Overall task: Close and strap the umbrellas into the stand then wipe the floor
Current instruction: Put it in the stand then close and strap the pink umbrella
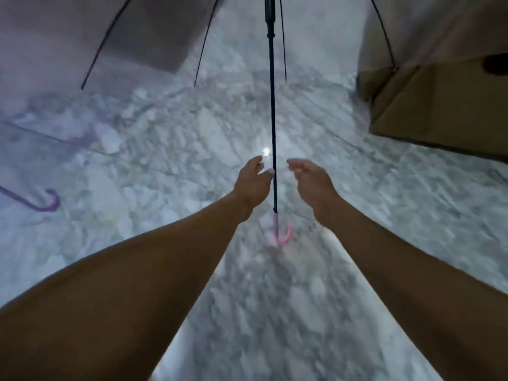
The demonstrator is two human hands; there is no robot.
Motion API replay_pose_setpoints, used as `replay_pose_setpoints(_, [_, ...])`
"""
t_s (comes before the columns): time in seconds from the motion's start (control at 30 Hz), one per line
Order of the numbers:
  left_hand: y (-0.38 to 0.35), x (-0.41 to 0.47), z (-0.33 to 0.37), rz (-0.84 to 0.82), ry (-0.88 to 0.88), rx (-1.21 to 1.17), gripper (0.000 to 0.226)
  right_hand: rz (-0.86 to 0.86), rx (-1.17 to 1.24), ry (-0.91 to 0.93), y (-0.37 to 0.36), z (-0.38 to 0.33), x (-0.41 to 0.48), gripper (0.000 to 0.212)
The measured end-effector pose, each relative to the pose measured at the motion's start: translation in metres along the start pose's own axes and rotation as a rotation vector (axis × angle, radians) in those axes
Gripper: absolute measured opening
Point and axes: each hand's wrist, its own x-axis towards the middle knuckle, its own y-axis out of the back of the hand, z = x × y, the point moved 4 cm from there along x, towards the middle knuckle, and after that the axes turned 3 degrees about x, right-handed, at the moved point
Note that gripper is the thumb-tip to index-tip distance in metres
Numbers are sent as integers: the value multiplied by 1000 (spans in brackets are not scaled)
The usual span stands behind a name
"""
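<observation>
Between the two hands, a pink-handled umbrella stands open, its thin black shaft running straight away from the wrists toward the far edge of the view. The left hand sits just to the left of the shaft, fingers loose and slightly bent. One fingertip lies right against the shaft or a hair short of it, and blur hides which. It grips nothing. The right hand hovers on the other side, a little apart from the shaft, its fingers also relaxed and lightly curled, holding nothing.

Nearer than both hands, between the forearms, the shaft ends in a pink hook handle that looks to rest on or just above the floor. Beyond the hands, dark ribs fan out from the shaft under a pale, see-through canopy that fills the far side of the view.

Well off to the left of the left hand, a purple hook handle of a second umbrella lies on the floor; the rest of it is hazy. Beyond the right hand and to its right sits a brown cardboard box, partly seen through the canopy. The floor is pale stone with a mottled grey pattern, and a small bright glare shows on it just past the left hand's fingertips.
</observation>
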Motion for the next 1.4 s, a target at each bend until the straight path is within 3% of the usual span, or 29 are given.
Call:
replay_pose_setpoints(0.13, [-9, 40, 21, -61, 17, -245, 50, -102, 81, 74, -15, -60, 41, 53])
replay_pose_setpoints(0.23, [1, 21, 41, -31, -21, -207, 33, -207, -13, 92, -16, -101, 37, 41])
replay_pose_setpoints(0.37, [23, -52, 71, 24, -24, -183, 31, -286, -19, 84, -9, -133, -13, 26])
replay_pose_setpoints(0.57, [42, -207, 164, 113, 41, -81, 37, -349, 84, -53, 32, -212, -146, 22])
replay_pose_setpoints(0.8, [39, -381, 323, -5, 34, 210, 51, -139, 258, -197, 133, -315, -322, 22])
replay_pose_setpoints(1.0, [6, -510, 443, -359, -105, 397, 36, 155, 407, -198, 230, -392, -486, 16])
replay_pose_setpoints(1.1, [-20, -574, 490, -502, -223, 478, 37, 384, 487, -155, 279, -422, -570, 11])
replay_pose_setpoints(1.2, [-56, -650, 525, -652, -403, 561, 41, 667, 575, -71, 334, -443, -660, 22])
replay_pose_setpoints(1.4, [-126, -851, 546, -1036, -698, 655, 36, 1209, 681, 56, 407, -442, -899, 10])
